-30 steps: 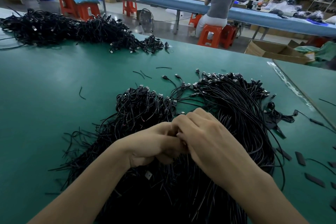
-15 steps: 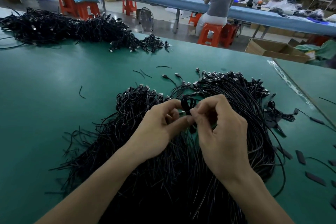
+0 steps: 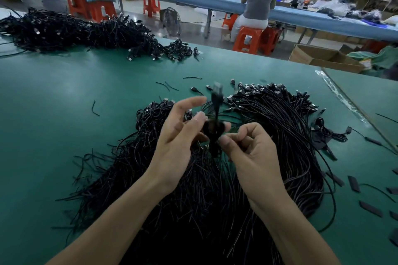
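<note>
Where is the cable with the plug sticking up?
Middle of the head view: the cable is held between the left hand and right hand, just above the big cable pile.

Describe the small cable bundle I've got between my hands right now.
The coiled cable is thin, black and rubbery-looking, wound into a small tight bundle held above the cable pile. One end stands upright from it, tipped with a motion-blurred plug. The left hand holds its left side; the right hand pinches its lower right.
</note>
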A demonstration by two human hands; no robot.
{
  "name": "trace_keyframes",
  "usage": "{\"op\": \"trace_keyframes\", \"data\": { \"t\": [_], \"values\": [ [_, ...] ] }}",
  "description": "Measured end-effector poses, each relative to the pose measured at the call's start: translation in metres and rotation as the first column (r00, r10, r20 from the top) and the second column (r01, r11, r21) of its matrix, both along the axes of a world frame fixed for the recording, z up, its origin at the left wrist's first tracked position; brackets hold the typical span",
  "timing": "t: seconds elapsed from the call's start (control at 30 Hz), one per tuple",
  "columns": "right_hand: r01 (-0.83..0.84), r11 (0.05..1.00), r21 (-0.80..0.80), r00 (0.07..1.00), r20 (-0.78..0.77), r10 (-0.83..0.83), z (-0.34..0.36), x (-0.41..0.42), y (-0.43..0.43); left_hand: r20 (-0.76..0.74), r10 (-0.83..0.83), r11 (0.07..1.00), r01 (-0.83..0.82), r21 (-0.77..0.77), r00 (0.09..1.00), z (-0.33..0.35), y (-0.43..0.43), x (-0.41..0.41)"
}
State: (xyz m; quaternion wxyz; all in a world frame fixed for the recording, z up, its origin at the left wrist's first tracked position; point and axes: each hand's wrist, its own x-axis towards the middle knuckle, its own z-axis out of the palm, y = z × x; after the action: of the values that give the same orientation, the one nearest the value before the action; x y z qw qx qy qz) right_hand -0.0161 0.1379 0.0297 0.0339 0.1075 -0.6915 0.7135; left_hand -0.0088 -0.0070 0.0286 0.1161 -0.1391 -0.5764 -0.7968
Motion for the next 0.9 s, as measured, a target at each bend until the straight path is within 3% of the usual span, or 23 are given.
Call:
{"op": "trace_keyframes", "data": {
  "t": [0.07, 0.13, 0.2, 0.27, 0.37, 0.5, 0.67, 0.9],
  "values": [
    [0.015, 1.0, -0.027, 0.999, 0.043, -0.014, -0.002, -0.002, 0.0, -0.047, -0.023, 0.998, 0.02, -0.059, 0.999, -0.001, 0.001, 0.002],
    [0.065, 0.997, -0.039, 0.997, 0.052, -0.063, -0.003, -0.005, 0.002, -0.071, 0.015, 0.975, -0.03, -0.22, 0.997, -0.005, 0.001, 0.003],
    [0.106, 0.994, -0.013, 0.994, 0.002, -0.106, -0.003, -0.006, 0.002, -0.101, 0.157, 0.876, -0.185, -0.445, 0.983, -0.012, 0.002, 0.003],
    [0.096, 0.995, 0.01, 0.994, -0.059, -0.095, -0.001, -0.006, 0.0, -0.094, 0.282, 0.807, -0.289, -0.516, 0.955, -0.017, 0.004, 0.002],
    [0.052, 0.999, 0.013, 0.991, -0.126, -0.05, 0.004, -0.002, -0.003, -0.004, 0.321, 0.855, -0.292, -0.429, 0.947, -0.018, 0.004, 0.001],
    [-0.049, 0.999, 0.015, 0.988, -0.149, 0.05, 0.006, 0.001, -0.001, 0.077, 0.175, 0.959, -0.152, -0.241, 0.982, -0.013, 0.004, 0.001],
    [-0.054, 0.99, 0.13, 0.993, -0.095, 0.067, 0.002, 0.002, -0.001, 0.165, 0.061, 0.998, -0.056, -0.036, 0.984, -0.006, -0.003, -0.002],
    [-0.071, 0.997, -0.032, 0.997, 0.014, 0.072, 0.003, -0.003, -0.001, 0.054, 0.02, 0.999, -0.018, -0.033, 0.998, -0.007, -0.002, 0.005]
  ]
}}
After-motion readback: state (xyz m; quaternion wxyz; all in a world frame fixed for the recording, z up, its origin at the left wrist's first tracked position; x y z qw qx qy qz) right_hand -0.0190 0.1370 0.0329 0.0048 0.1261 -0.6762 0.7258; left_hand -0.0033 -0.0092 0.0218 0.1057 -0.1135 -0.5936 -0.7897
